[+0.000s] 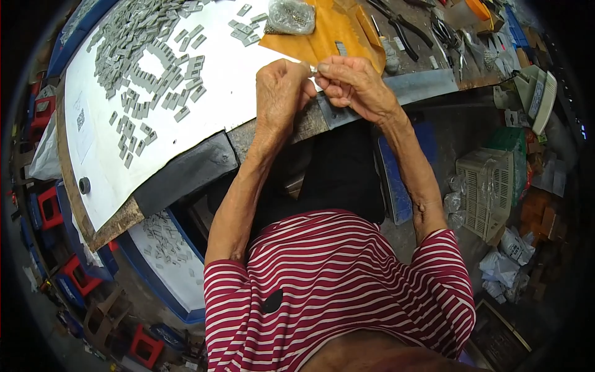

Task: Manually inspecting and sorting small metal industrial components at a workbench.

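Note:
Over the table's front edge, my left hand (280,93) and my right hand (356,87) meet fingertip to fingertip. Both are closed in a pinch around a tiny pale piece between them, too small to name. Just beyond my right hand, a small grey block (340,48) lies on orange-brown paper (322,31). A clear plastic bag of small metal parts (290,17) rests on the same paper. To the left, many small grey rectangular pieces (139,59) are heaped and spread over a white sheet (217,80).
Pliers (406,31) and other hand tools lie at the table's right. A small black ring (84,185) sits on the sheet's left corner. Below the table stands a blue tray (186,313) holding more grey pieces. Crates (486,186), plastic bags and red stools (80,276) crowd the floor.

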`<action>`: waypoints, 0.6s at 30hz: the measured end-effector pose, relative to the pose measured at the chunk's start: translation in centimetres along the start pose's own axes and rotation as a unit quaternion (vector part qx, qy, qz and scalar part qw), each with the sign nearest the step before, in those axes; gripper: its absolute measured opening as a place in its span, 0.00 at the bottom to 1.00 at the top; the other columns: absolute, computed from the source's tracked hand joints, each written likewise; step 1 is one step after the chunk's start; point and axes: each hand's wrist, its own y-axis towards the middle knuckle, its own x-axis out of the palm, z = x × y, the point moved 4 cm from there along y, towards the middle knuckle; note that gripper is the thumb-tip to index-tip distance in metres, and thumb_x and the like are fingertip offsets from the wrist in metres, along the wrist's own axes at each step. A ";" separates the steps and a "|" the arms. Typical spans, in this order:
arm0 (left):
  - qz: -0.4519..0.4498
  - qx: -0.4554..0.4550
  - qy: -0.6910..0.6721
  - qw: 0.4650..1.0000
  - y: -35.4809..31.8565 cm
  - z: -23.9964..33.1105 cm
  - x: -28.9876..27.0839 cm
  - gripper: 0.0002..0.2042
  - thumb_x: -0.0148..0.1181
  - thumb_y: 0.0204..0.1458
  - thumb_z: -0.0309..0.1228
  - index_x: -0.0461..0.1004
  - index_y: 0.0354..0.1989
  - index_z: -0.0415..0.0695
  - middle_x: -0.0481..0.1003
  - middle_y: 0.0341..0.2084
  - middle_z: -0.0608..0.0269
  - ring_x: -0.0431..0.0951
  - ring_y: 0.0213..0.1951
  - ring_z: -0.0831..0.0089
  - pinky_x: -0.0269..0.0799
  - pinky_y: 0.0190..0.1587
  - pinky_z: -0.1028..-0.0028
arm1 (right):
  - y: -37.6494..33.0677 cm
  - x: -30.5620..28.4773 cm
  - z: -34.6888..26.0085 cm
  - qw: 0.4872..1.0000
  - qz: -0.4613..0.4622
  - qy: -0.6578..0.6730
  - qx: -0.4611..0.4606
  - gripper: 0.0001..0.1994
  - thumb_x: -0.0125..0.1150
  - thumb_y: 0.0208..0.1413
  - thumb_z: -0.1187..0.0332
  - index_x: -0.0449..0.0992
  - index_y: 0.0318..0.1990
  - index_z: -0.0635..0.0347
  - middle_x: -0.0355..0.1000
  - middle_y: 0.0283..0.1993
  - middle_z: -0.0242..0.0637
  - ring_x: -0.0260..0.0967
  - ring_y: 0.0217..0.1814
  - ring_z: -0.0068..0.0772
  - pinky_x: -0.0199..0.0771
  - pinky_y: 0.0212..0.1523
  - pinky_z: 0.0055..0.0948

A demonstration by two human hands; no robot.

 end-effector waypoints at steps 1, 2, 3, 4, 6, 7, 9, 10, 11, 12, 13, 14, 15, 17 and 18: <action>-0.010 -0.020 -0.021 1.000 0.0 0.0 0.0 0.11 0.50 0.48 0.32 0.67 0.20 0.39 0.68 0.12 0.64 0.57 0.10 0.86 0.48 0.12 0.85 | 0.0 0.1 0.0 1.000 -0.001 0.000 0.001 0.09 0.51 0.55 0.68 0.66 0.29 0.65 0.63 0.24 0.30 0.56 0.21 0.13 0.55 0.16 0.12; -0.010 -0.020 -0.021 1.000 -0.1 0.0 0.0 0.11 0.50 0.48 0.32 0.67 0.20 0.39 0.68 0.12 0.64 0.57 0.10 0.86 0.48 0.12 0.85 | 0.0 0.1 -0.1 1.000 -0.002 0.005 0.002 0.09 0.51 0.55 0.68 0.67 0.29 0.65 0.63 0.24 0.30 0.56 0.20 0.13 0.55 0.16 0.12; -0.012 -0.026 -0.024 0.999 -0.1 0.0 0.1 0.11 0.50 0.48 0.32 0.67 0.19 0.39 0.67 0.12 0.64 0.57 0.10 0.85 0.48 0.12 0.85 | 0.0 0.1 -0.1 1.000 -0.003 0.010 0.004 0.09 0.51 0.55 0.68 0.67 0.29 0.65 0.63 0.24 0.30 0.55 0.20 0.13 0.55 0.16 0.12; -0.015 -0.032 -0.028 0.999 -0.1 -0.1 0.1 0.11 0.50 0.48 0.32 0.67 0.19 0.39 0.67 0.11 0.64 0.58 0.10 0.85 0.48 0.12 0.85 | 0.0 0.1 -0.1 1.000 -0.003 0.010 0.004 0.09 0.51 0.55 0.68 0.67 0.29 0.65 0.63 0.24 0.30 0.55 0.20 0.13 0.55 0.16 0.12; -0.019 -0.035 -0.036 0.999 -0.1 -0.1 0.0 0.11 0.50 0.48 0.32 0.66 0.19 0.39 0.67 0.11 0.64 0.58 0.10 0.85 0.48 0.12 0.85 | 0.0 0.2 -0.1 1.000 -0.009 0.013 0.007 0.09 0.51 0.55 0.68 0.67 0.29 0.65 0.63 0.24 0.30 0.55 0.20 0.12 0.54 0.15 0.12; -0.023 -0.038 -0.043 0.998 -0.1 -0.1 0.0 0.11 0.50 0.49 0.32 0.66 0.19 0.40 0.67 0.12 0.64 0.58 0.10 0.85 0.48 0.12 0.85 | 0.1 0.2 -0.2 1.000 -0.009 0.013 0.006 0.09 0.51 0.55 0.68 0.67 0.29 0.65 0.63 0.24 0.30 0.55 0.20 0.12 0.54 0.15 0.12; -0.023 -0.040 -0.048 0.998 -0.1 -0.1 -0.1 0.11 0.50 0.48 0.32 0.66 0.19 0.40 0.67 0.12 0.64 0.58 0.10 0.85 0.48 0.12 0.85 | 0.1 0.3 -0.1 1.000 -0.008 0.008 0.011 0.09 0.52 0.55 0.68 0.67 0.29 0.66 0.63 0.23 0.30 0.55 0.20 0.12 0.53 0.15 0.12; -0.024 -0.043 -0.052 0.997 -0.1 -0.1 -0.1 0.11 0.50 0.48 0.32 0.66 0.19 0.40 0.67 0.12 0.64 0.58 0.10 0.85 0.48 0.12 0.85 | 0.2 0.3 -0.2 1.000 -0.009 0.007 0.011 0.09 0.52 0.55 0.68 0.67 0.29 0.66 0.63 0.23 0.30 0.55 0.20 0.12 0.53 0.15 0.12; -0.025 -0.043 -0.053 0.997 -0.1 -0.1 -0.1 0.11 0.50 0.48 0.32 0.66 0.19 0.40 0.67 0.12 0.64 0.58 0.10 0.85 0.48 0.12 0.85 | 0.2 0.4 -0.2 1.000 -0.009 0.000 0.011 0.09 0.52 0.55 0.68 0.67 0.29 0.66 0.63 0.23 0.30 0.55 0.20 0.12 0.53 0.14 0.12; -0.024 -0.045 -0.049 0.997 -0.1 -0.1 -0.1 0.10 0.50 0.48 0.31 0.66 0.19 0.40 0.68 0.12 0.63 0.58 0.10 0.84 0.48 0.12 0.85 | 0.2 0.4 -0.2 1.000 -0.009 -0.007 0.010 0.09 0.52 0.55 0.68 0.67 0.28 0.66 0.62 0.23 0.29 0.55 0.19 0.12 0.53 0.14 0.12; -0.023 -0.047 -0.046 0.998 -0.1 -0.1 -0.1 0.10 0.50 0.48 0.31 0.66 0.19 0.40 0.68 0.12 0.63 0.58 0.10 0.84 0.48 0.12 0.85 | 0.2 0.4 -0.3 1.000 -0.009 -0.008 0.010 0.09 0.52 0.55 0.68 0.67 0.28 0.66 0.62 0.23 0.29 0.55 0.19 0.12 0.53 0.14 0.12; -0.022 -0.046 -0.045 0.998 -0.1 -0.1 -0.1 0.10 0.50 0.48 0.31 0.66 0.19 0.40 0.68 0.12 0.63 0.58 0.10 0.84 0.48 0.12 0.85 | 0.2 0.4 -0.3 1.000 -0.006 -0.013 0.012 0.09 0.52 0.55 0.68 0.67 0.28 0.66 0.62 0.23 0.29 0.54 0.19 0.12 0.52 0.14 0.12; -0.015 -0.038 -0.033 0.999 -0.1 0.0 -0.1 0.11 0.50 0.47 0.31 0.67 0.17 0.38 0.68 0.11 0.63 0.59 0.10 0.83 0.51 0.12 0.83 | 0.3 0.5 -0.3 1.000 -0.002 -0.018 0.013 0.09 0.53 0.54 0.68 0.67 0.28 0.66 0.62 0.23 0.29 0.54 0.19 0.12 0.52 0.14 0.12; -0.006 -0.025 -0.019 0.999 0.1 0.1 -0.5 0.12 0.49 0.45 0.31 0.67 0.16 0.37 0.67 0.10 0.63 0.61 0.10 0.81 0.54 0.13 0.82 | 0.4 0.4 0.1 1.000 0.002 -0.018 0.011 0.08 0.52 0.54 0.69 0.67 0.28 0.65 0.63 0.23 0.29 0.53 0.18 0.11 0.51 0.13 0.11; -0.019 -0.009 0.013 1.000 0.1 0.2 -0.6 0.12 0.49 0.45 0.31 0.67 0.16 0.37 0.68 0.10 0.63 0.62 0.11 0.81 0.55 0.14 0.81 | 0.5 0.4 0.2 1.000 0.008 -0.018 0.010 0.07 0.52 0.54 0.70 0.67 0.29 0.65 0.63 0.23 0.29 0.53 0.17 0.10 0.50 0.12 0.10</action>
